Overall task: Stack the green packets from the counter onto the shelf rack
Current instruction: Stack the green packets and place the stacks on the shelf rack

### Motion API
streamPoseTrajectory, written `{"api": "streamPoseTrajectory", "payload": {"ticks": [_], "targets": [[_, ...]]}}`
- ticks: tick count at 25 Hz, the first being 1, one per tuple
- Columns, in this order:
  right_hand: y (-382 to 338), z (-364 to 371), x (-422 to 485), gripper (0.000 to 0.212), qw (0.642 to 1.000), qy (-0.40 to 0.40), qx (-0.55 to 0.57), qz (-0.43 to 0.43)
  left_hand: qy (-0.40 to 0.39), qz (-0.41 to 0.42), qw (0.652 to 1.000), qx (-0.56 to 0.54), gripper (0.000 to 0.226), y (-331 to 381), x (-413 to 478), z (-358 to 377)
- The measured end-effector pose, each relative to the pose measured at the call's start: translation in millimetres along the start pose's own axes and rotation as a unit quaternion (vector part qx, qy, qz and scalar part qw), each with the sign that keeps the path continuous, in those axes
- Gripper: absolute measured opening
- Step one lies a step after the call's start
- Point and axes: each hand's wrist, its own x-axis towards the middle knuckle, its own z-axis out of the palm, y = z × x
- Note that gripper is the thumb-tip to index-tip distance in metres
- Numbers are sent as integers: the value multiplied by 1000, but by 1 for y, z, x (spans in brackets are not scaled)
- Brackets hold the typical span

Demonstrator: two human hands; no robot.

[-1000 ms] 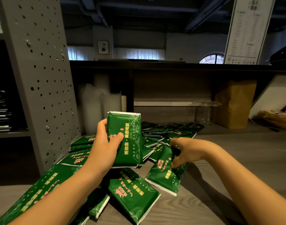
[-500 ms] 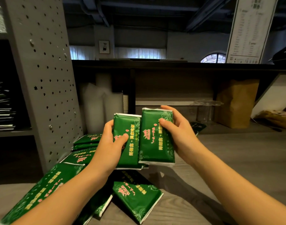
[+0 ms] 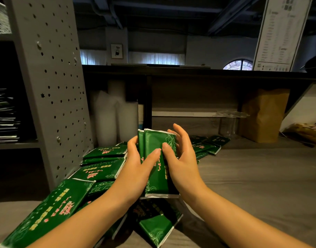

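Nearest: loose green packets (image 3: pixel 46 212) lie overlapping on the grey counter (image 3: pixel 252 185), bottom left, plus one under the wrists (image 3: pixel 157 222). More of them (image 3: pixel 103 161) are piled against the base of the perforated grey shelf rack (image 3: pixel 51 86), touching or nearly touching its side panel.

Mid: both hands are raised above the pile, holding a small bundle of packets (image 3: pixel 159 163) upright. At least two white top edges show, so two packets or more. Left hand (image 3: pixel 135 169) is wrapped round the left edge, thumb across the front, closed on the bundle. Right hand (image 3: pixel 182 158) presses on the right edge with its thumb on the front and fingers partly spread behind. It looks like squaring the bundle up.

Further back: another scatter of packets (image 3: pixel 207 144) on the counter behind the right hand. Beyond, white plastic rolls (image 3: pixel 107 119), clear cups (image 3: pixel 229 122) and a brown paper bag (image 3: pixel 263 115) sit under a dark upper ledge.

Progress: early or mid, judging by the counter. Many packets are not yet collected, and the held bundle is not on the rack. The rack's shelf at far left holds dark stacked items (image 3: pixel 5 115); too dim to tell if they are the same packets. Left to do: carry the bundle left, place it, repeat.
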Motion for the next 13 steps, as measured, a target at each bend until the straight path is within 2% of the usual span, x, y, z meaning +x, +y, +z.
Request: {"api": "streamPoseTrajectory", "payload": {"ticks": [5,9,11,12,13], "targets": [[1,0,-1,52,999,-21,1,-36,-9,27,998,50,45,-2,2,-6],[1,-7,8,45,999,-33,20,4,43,53,996,55,41,2,10,-19],[3,-14,13,39,993,-74,-83,38,90,63,992,57,37,5,16,-28],[2,-17,15,33,976,-118,-179,42,107,63,991,57,35,7,19,-32],[0,-21,16,27,941,-170,-290,33,121,62,989,57,34,8,21,-36]]}}
